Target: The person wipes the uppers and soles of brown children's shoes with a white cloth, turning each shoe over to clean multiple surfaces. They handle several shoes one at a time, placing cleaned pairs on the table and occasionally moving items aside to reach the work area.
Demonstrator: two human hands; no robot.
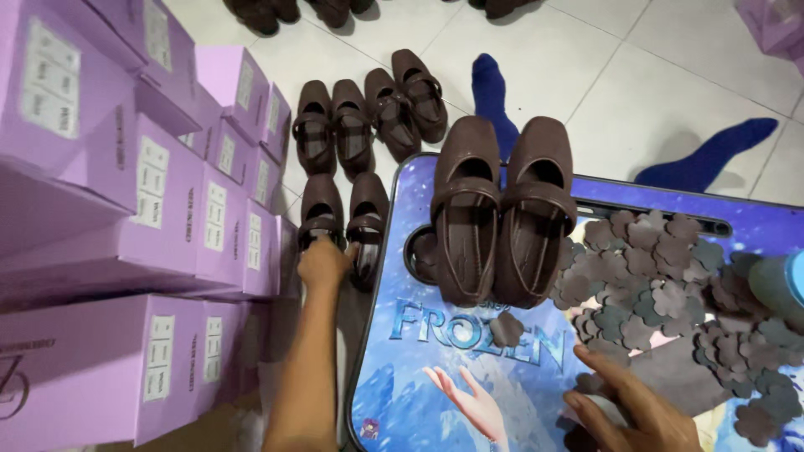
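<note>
brown strap shoes, lilac boxes, picture-printed tray

far left: stacked lilac shoe boxes (126, 209) with white labels fill the left side, from the near corner to the far edge.

just right of the boxes, on the white tiled floor (586, 67): two pairs of brown strap shoes in the far row (368, 113), and one more brown pair (345, 222) nearer, toes pointing away. the left hand (322, 261) reaches out along the box fronts and rests on the near end of this nearer pair, at the heels. fingers are curled over and hidden behind the knuckles — cannot tell whether they grip a heel or only touch it.

centre: a blue picture-printed tray (402, 368) sits on the floor close by, its left rim just beside the left forearm. a larger brown pair of strap shoes (502, 213) stands on its far part, side by side and touching, toes away.

right of that pair: a loose heap of brown flower-shaped cutouts (662, 276) covers the right part of the tray; one single cutout (507, 328) lies apart, just near the shoe heels.

near right: the right hand (636, 410) lies on the tray at the near edge of the heap — fingers spread, flat, holding nothing visible.

far right: blue socked feet (712, 155) on the tiles beyond the tray.
</note>
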